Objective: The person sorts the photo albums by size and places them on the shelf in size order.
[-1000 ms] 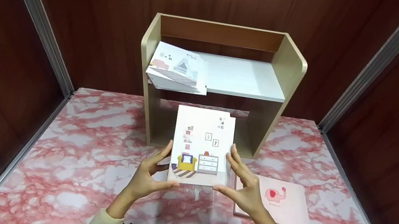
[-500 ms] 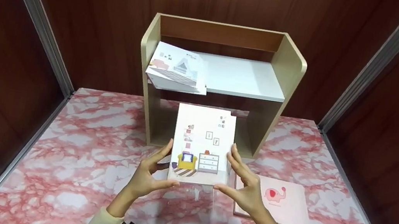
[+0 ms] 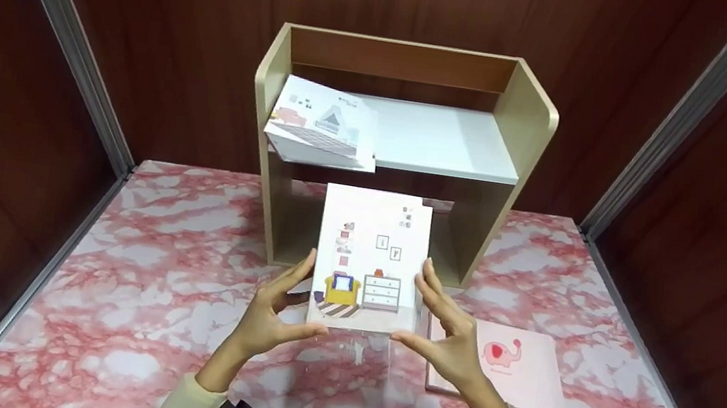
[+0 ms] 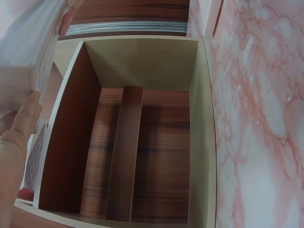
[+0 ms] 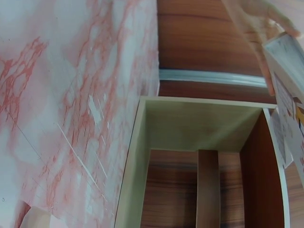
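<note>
A small stack of white picture books (image 3: 356, 253) is held up in front of the bookshelf, its top cover showing a yellow armchair and a chest of drawers. My left hand (image 3: 270, 312) grips the left side, thumb along the bottom edge. On the opposite side my right hand (image 3: 451, 337) grips the stack likewise, fingers up the right edge and thumb at the bottom corner. One book beneath sticks out slightly to the right. In the left wrist view, the fingers (image 4: 23, 114) press against the books.
A two-level bookshelf (image 3: 542, 122) stands behind the held stack. More white books (image 3: 318, 119) lie tilted at the left of its upper shelf (image 3: 443, 144), overhanging the front edge. A pink elephant book (image 3: 530, 384) lies on the marbled table (image 3: 127, 313), partly behind my right hand.
Both hands and the stack of picture books have risen slightly in the head view, toward the bookshelf. The grip, the shelved books and the pink book look the same.
</note>
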Available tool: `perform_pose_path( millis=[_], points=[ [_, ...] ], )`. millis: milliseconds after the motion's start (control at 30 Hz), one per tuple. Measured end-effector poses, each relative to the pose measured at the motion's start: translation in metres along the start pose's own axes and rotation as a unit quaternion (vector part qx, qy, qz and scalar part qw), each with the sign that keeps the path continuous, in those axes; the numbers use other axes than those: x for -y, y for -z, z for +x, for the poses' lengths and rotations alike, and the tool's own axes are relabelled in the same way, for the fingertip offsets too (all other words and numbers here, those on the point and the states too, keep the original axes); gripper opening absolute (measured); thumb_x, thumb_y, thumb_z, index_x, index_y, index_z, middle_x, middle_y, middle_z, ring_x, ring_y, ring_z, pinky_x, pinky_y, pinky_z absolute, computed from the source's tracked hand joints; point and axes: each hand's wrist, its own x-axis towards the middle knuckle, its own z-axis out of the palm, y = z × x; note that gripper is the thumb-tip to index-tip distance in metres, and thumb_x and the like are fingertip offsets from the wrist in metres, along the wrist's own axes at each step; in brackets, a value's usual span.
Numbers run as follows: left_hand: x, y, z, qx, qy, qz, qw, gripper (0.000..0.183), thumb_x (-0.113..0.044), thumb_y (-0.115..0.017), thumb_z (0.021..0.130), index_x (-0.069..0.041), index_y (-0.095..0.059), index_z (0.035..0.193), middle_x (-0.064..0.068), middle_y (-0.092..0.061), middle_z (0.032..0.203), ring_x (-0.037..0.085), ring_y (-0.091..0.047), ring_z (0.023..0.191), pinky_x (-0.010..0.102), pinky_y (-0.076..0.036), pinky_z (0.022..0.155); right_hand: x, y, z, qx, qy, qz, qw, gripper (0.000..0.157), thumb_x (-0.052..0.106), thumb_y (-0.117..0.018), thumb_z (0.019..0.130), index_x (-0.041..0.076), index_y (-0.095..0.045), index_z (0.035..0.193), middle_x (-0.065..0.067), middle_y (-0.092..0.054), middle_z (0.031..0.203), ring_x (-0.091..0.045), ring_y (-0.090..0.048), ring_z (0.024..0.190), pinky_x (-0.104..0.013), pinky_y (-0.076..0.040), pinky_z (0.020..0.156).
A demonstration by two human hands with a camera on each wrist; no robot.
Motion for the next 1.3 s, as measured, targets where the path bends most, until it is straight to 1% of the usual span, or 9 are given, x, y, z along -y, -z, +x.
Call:
perform_pose_path(
  millis=[200, 433, 500, 667, 900, 1100, 1300],
  points=[
    [-0.0006, -0.0001, 0.0014, 0.002, -0.001, -0.003, 1.0, 0.093, 0.007, -0.079, 0.065, 0.006, -0.027, 0.142, 0.019, -0.029, 0.148, 0.024, -0.042, 0.128, 0.036, -0.05, 0.09, 0.0007, 0.0005, 0.0012, -0.005, 0.002, 0.0, 1.0, 0.077, -0.012, -0.082, 0.053, -0.026, -0.044, 0.119, -0.046, -0.03, 0.129, -0.05, -0.032, 0.123, -0.029, -0.039, 0.1],
    [-0.0033, 0.0006, 0.0049, 0.008, -0.004, -0.003, 1.0, 0.094, 0.007, -0.079, 0.065, 0.006, -0.026, 0.143, 0.021, -0.027, 0.148, 0.032, -0.041, 0.128, 0.037, -0.05, 0.09, 0.0008, 0.0014, 0.0012, -0.008, -0.001, 0.011, 1.0, 0.078, -0.015, -0.081, 0.053, -0.026, -0.043, 0.12, -0.046, -0.028, 0.13, -0.048, -0.031, 0.124, -0.03, -0.04, 0.099],
    [-0.0042, 0.0011, 0.0053, 0.01, -0.004, 0.0, 0.9999, 0.094, 0.007, -0.079, 0.066, 0.005, -0.026, 0.143, 0.02, -0.027, 0.148, 0.032, -0.041, 0.127, 0.036, -0.05, 0.09, 0.0009, 0.0013, 0.0012, -0.009, -0.003, 0.013, 1.0, 0.078, -0.015, -0.081, 0.053, -0.026, -0.043, 0.12, -0.046, -0.027, 0.13, -0.048, -0.032, 0.125, -0.031, -0.041, 0.098],
    [-0.0058, 0.0023, 0.0067, 0.011, -0.01, 0.002, 0.9999, 0.094, 0.007, -0.079, 0.066, 0.006, -0.025, 0.143, 0.021, -0.027, 0.148, 0.029, -0.042, 0.128, 0.035, -0.05, 0.09, 0.0022, 0.0015, 0.0033, -0.01, -0.008, 0.01, 1.0, 0.077, -0.015, -0.081, 0.053, -0.025, -0.044, 0.12, -0.045, -0.028, 0.132, -0.046, -0.033, 0.126, -0.031, -0.043, 0.097],
    [-0.0066, 0.0034, 0.0076, 0.004, -0.015, -0.001, 0.9999, 0.092, 0.007, -0.079, 0.065, 0.007, -0.027, 0.141, 0.022, -0.026, 0.148, 0.025, -0.043, 0.128, 0.035, -0.049, 0.091, 0.0028, 0.0015, 0.0074, -0.015, -0.003, -0.005, 1.0, 0.077, -0.012, -0.083, 0.051, -0.024, -0.046, 0.119, -0.044, -0.032, 0.13, -0.044, -0.037, 0.125, -0.024, -0.046, 0.092],
    [-0.0065, 0.004, 0.0084, 0.003, -0.017, -0.002, 0.9999, 0.092, 0.009, -0.079, 0.065, 0.008, -0.028, 0.141, 0.025, -0.026, 0.147, 0.024, -0.043, 0.128, 0.035, -0.049, 0.091, 0.0029, 0.0013, 0.0086, -0.016, 0.001, 0.0, 1.0, 0.077, -0.013, -0.082, 0.051, -0.025, -0.046, 0.118, -0.045, -0.031, 0.129, -0.044, -0.036, 0.125, -0.027, -0.043, 0.096],
    [-0.0061, 0.0041, 0.0099, 0.002, -0.021, -0.002, 0.9998, 0.092, 0.009, -0.079, 0.065, 0.008, -0.028, 0.141, 0.025, -0.026, 0.147, 0.024, -0.044, 0.127, 0.036, -0.05, 0.09, 0.0028, 0.0014, 0.0097, -0.013, 0.003, 0.0, 1.0, 0.076, -0.012, -0.082, 0.052, -0.025, -0.045, 0.118, -0.045, -0.03, 0.13, -0.045, -0.036, 0.125, -0.028, -0.043, 0.096]
  ],
)
